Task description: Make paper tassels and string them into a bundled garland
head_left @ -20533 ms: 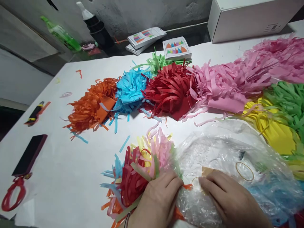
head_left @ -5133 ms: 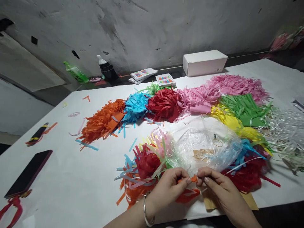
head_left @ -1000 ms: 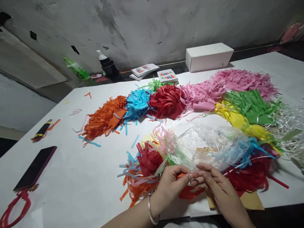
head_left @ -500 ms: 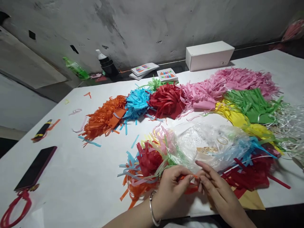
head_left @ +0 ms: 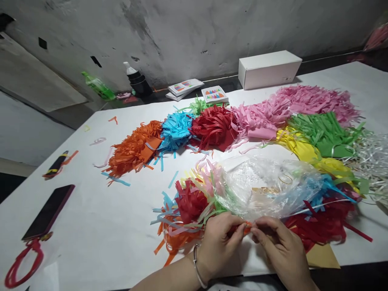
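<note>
Just above the table's front edge, both hands pinch a small bit of orange tissue paper (head_left: 248,227) between their fingertips. My left hand (head_left: 222,238), with a silver bangle at the wrist, grips its left end with thumb and curled fingers. My right hand (head_left: 277,244) closes thumb and forefinger on the other end. Beside the left hand lie orange fringed strips (head_left: 174,238) and a red tassel (head_left: 190,200); whether the held paper joins the orange strips is hidden. A crumpled clear plastic bag (head_left: 242,186) lies just beyond my fingers.
Fringed paper bundles in orange (head_left: 136,147), blue (head_left: 176,127), red (head_left: 215,127), pink (head_left: 321,103), green (head_left: 323,131) and yellow (head_left: 298,147) curve across the table. A phone (head_left: 48,212) and a yellow-black cutter (head_left: 57,163) lie left. A white box (head_left: 269,70) stands behind.
My right hand's fingers, stretched out before, have curled in and now pinch the orange paper. The left hand has stayed nearly in place. The view has shifted slightly.
</note>
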The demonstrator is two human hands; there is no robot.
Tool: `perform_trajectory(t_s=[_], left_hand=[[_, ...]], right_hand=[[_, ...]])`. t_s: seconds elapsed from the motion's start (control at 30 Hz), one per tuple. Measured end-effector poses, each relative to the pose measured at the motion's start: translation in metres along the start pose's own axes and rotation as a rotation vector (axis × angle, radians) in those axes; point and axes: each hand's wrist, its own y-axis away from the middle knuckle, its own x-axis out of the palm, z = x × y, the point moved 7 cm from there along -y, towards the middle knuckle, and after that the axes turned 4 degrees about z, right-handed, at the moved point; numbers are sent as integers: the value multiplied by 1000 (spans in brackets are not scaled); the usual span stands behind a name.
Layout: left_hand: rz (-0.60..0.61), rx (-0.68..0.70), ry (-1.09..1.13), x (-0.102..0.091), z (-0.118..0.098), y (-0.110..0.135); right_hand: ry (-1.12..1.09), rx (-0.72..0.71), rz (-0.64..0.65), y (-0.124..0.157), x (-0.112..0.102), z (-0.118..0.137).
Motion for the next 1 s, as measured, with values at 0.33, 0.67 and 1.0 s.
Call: perform_trajectory(t_s=[0.33, 0.67, 1.0], left_hand=[[-2, 94, -69, 0, -8, 3], [64, 101, 49, 3, -8, 0], [13, 44, 127, 0, -1, -1]], right_hand=[[43, -112, -23, 1, 1, 11], [-17, -100, 25, -5, -1, 15], [38, -159, 38, -8, -3, 21]])
